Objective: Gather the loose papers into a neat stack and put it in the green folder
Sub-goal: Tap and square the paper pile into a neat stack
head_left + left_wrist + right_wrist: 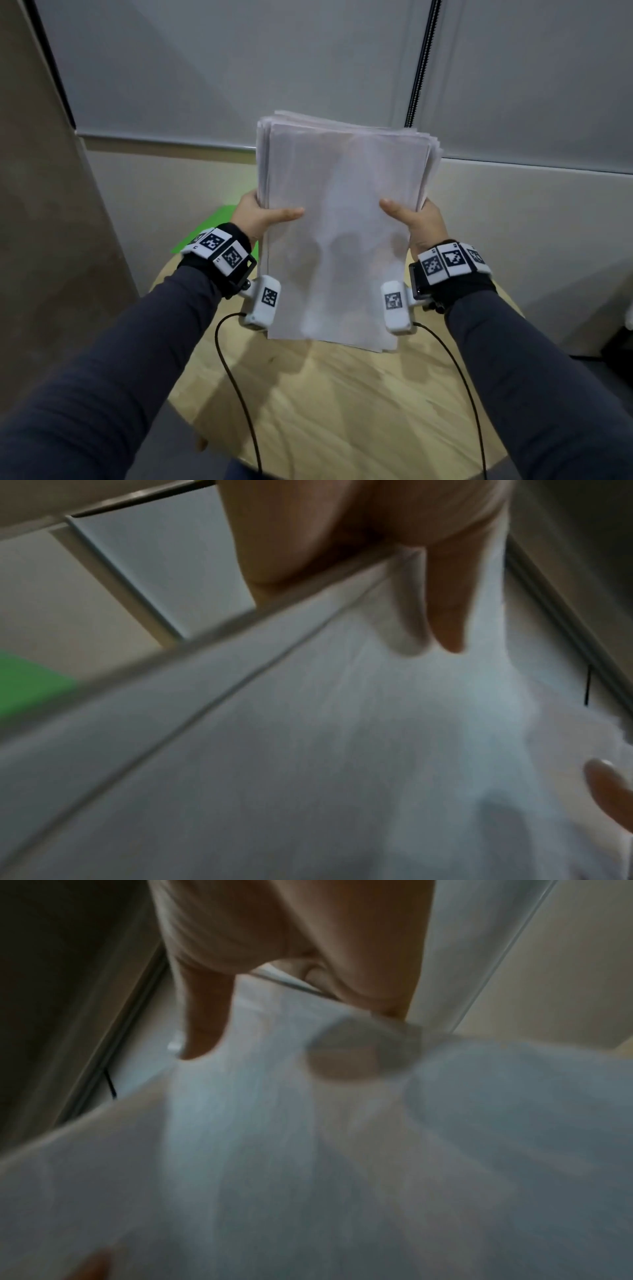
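A stack of white papers [342,219] stands upright above the round wooden table [329,404], its top edges still slightly uneven. My left hand [263,214] grips the stack's left edge, thumb across the front sheet. At the right edge my right hand [409,219] grips it the same way. The green folder [209,226] lies flat behind my left wrist, mostly hidden. The left wrist view shows the papers [342,750], my left hand [394,569] on their edge and a corner of the green folder [27,685]. In the blurred right wrist view my right hand [291,969] pinches the papers [342,1150].
A grey blind [239,68] and a pale wall close off the far side. A beige panel [41,205] stands at the left. Two black cables [239,387] hang from my wrist cameras over the table. Something dark [616,342] sits low at the right.
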